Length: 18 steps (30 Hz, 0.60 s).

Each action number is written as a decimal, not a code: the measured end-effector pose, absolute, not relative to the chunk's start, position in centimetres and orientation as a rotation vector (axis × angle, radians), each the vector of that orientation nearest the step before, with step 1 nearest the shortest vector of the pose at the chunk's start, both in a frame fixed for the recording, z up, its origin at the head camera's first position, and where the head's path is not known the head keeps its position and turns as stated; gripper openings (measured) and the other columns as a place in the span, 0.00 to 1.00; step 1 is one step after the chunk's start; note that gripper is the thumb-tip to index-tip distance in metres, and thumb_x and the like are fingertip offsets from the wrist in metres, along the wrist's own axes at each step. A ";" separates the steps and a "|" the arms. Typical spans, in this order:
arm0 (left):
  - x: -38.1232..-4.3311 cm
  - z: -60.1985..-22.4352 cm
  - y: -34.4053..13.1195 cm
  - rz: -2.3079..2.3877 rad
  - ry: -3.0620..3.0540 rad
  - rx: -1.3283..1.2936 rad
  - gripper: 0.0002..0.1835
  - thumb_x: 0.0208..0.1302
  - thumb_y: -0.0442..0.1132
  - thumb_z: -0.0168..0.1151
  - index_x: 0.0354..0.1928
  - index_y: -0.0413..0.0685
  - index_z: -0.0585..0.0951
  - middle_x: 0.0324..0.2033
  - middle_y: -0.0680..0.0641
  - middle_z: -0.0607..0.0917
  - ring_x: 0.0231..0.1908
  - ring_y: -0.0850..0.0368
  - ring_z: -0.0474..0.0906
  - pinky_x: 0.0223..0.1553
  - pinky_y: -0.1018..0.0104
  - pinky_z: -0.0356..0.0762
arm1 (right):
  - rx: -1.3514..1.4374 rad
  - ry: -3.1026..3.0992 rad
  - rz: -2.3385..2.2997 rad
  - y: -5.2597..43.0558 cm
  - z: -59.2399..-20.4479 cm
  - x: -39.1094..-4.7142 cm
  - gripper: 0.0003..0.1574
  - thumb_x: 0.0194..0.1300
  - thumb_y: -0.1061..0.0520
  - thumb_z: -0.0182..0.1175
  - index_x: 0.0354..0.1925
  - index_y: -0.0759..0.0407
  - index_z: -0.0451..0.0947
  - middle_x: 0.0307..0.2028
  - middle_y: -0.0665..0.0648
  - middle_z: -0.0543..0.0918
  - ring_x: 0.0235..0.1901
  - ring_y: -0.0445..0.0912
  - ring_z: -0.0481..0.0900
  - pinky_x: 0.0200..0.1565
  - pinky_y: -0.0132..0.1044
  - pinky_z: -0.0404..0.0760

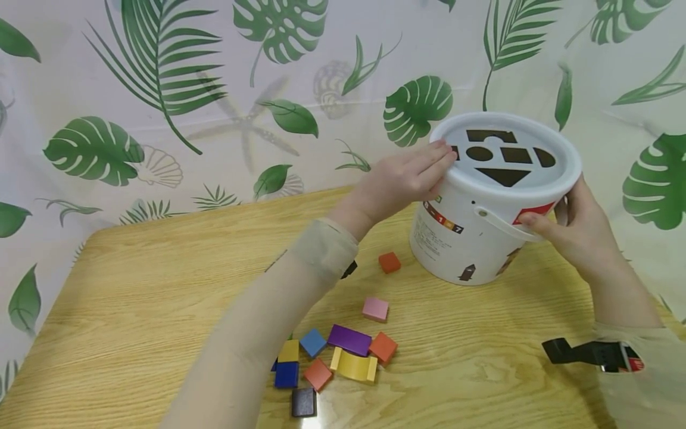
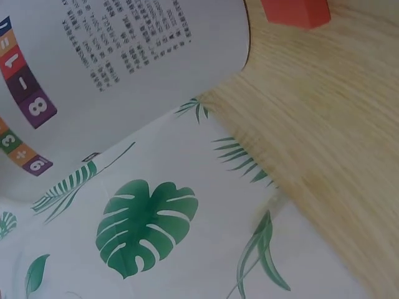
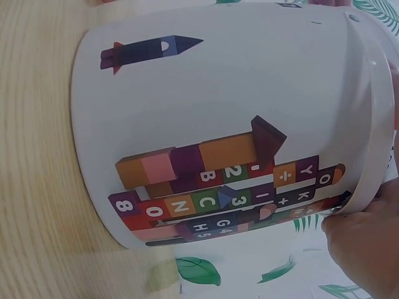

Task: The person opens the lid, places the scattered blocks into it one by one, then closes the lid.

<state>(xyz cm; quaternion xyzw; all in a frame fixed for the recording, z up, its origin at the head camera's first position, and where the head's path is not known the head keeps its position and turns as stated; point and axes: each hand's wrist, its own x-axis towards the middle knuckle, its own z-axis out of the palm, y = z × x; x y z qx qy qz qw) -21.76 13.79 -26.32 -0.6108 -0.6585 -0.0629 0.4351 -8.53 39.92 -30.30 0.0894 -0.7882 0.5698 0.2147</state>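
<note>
A white lidded bucket (image 1: 466, 238) stands at the table's back right, printed with blocks and numbers. Its lid (image 1: 455, 128) has several dark shaped cutouts: an arch, a circle, a square, a triangle and others. From the left, my left hand (image 1: 404, 179) grips the rim, fingertips over the lid's edge; its thumb is hidden. On the opposite side my right hand (image 1: 579, 232) holds the bucket, thumb in front beside the white handle (image 1: 506, 227), fingers mostly hidden behind. The right wrist view shows that hand (image 3: 365, 240) at the handle.
Left of the bucket lie an orange block (image 1: 389, 263) and a pink block (image 1: 376, 309). Nearer the front are a purple block (image 1: 349, 340), a yellow arch (image 1: 354, 364), a black block (image 1: 303, 403) and several others. A leaf-patterned cloth (image 1: 321, 119) hangs behind the table.
</note>
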 end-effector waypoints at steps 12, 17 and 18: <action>-21.0 -25.7 13.8 -0.229 -1.685 -1.326 0.18 0.70 0.35 0.46 0.55 0.37 0.78 0.51 0.44 0.82 0.50 0.56 0.80 0.53 0.72 0.72 | 0.230 -2.233 1.516 39.7 -30.1 -8.7 0.56 0.54 0.71 0.66 0.73 0.48 0.52 0.70 0.53 0.56 0.71 0.44 0.46 0.66 0.23 0.49; -20.6 -23.9 14.1 -0.227 -1.671 -1.323 0.18 0.70 0.35 0.44 0.53 0.38 0.80 0.48 0.47 0.84 0.48 0.59 0.81 0.49 0.72 0.75 | 0.195 -2.250 1.499 39.6 -30.1 -8.6 0.56 0.55 0.70 0.65 0.73 0.46 0.50 0.71 0.52 0.55 0.71 0.44 0.45 0.65 0.21 0.49; -20.6 -23.8 14.1 -0.211 -1.657 -1.343 0.17 0.70 0.35 0.44 0.52 0.38 0.80 0.48 0.47 0.84 0.49 0.59 0.80 0.50 0.72 0.75 | 0.191 -2.251 1.502 39.6 -30.1 -8.6 0.56 0.55 0.71 0.65 0.73 0.45 0.50 0.71 0.52 0.54 0.71 0.44 0.45 0.65 0.22 0.49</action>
